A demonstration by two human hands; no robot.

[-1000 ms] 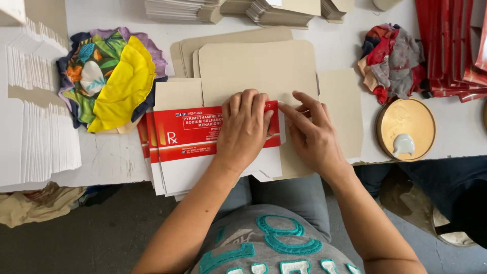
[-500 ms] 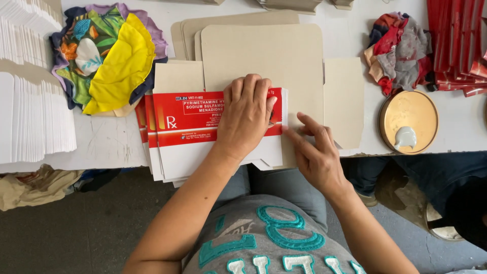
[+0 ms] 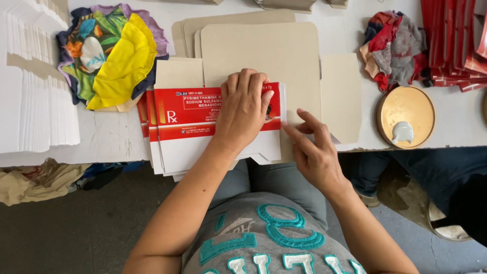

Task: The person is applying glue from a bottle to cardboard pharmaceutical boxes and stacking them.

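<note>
Now, left hand: your left hand (image 3: pixel 245 109) lies flat, palm down, fingers together and stretched toward 12 o'clock, pressing on the top red and white carton blank (image 3: pixel 203 119); its grip is open, closed around nothing.
Right hand: your right hand (image 3: pixel 315 152) sits at 4 o'clock from the left one, index finger (image 3: pixel 294 137) extended toward 10 o'clock with its tip at the blank's right edge; the other fingers are loosely curled, holding nothing.
Carton blank: it lies printed side up at the near edge of the surface (image 3: pixel 109 139), on top of a small stack of like blanks fanned out to the left, its lower white flaps hanging past the edge over your lap.
Brown card: a large plain cardboard sheet (image 3: pixel 264 50) lies under and beyond the blank at 12 o'clock, with more sheets fanned behind it.
Cloth bundle: a yellow and multicoloured cloth (image 3: pixel 111 56) rests at 10 o'clock, just beside the stack.
White stack: a rippled pile of white folded blanks (image 3: pixel 35 91) fills the far left at 9 o'clock.
Round tin: a gold lid (image 3: pixel 406 116) with a pale blob in it sits at 3 o'clock, well apart from your hands.
Rags: red and grey rags (image 3: pixel 393 48) lie at 2 o'clock, beside red cartons (image 3: pixel 451 40).
</note>
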